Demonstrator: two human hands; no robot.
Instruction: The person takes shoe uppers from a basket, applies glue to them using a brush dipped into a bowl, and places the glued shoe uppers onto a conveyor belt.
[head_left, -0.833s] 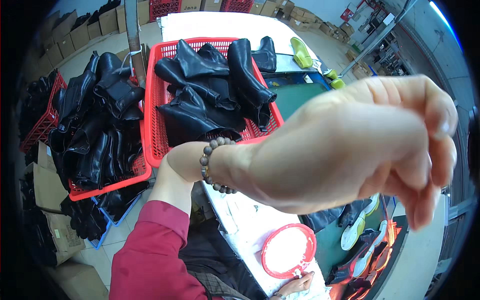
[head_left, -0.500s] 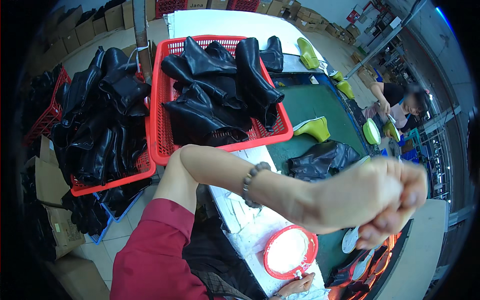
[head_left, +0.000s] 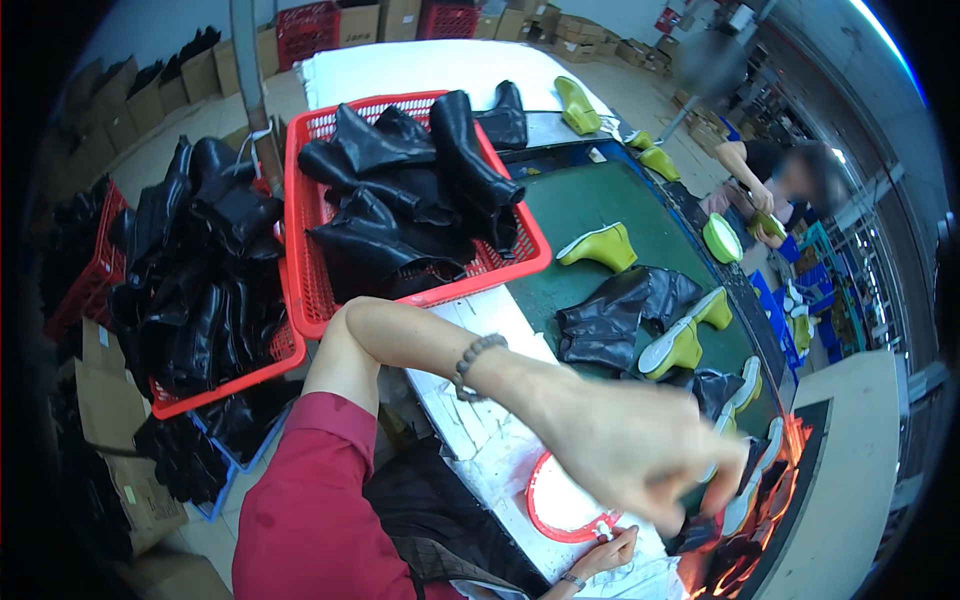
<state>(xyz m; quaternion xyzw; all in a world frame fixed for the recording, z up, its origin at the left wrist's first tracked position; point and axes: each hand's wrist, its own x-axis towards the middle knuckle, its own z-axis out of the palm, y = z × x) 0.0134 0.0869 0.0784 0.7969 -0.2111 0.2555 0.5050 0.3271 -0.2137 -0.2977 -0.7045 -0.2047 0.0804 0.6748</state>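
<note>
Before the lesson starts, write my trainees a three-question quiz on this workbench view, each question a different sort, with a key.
1. Multiple choice: around its wrist, the left hand wears A) a red ribbon, B) a beaded bracelet, C) a blue cuff.
2. True or false: shiny black boots lie in the right-hand red perforated basket.
3. Fill in: at the near rim of the red bowl with white contents is the ____.

Key: 1. B; 2. true; 3. right hand.

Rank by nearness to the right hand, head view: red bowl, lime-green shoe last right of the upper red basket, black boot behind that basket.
1. Red bowl: beside the right hand.
2. Lime-green shoe last: on the green surface.
3. Black boot: far end.
</note>
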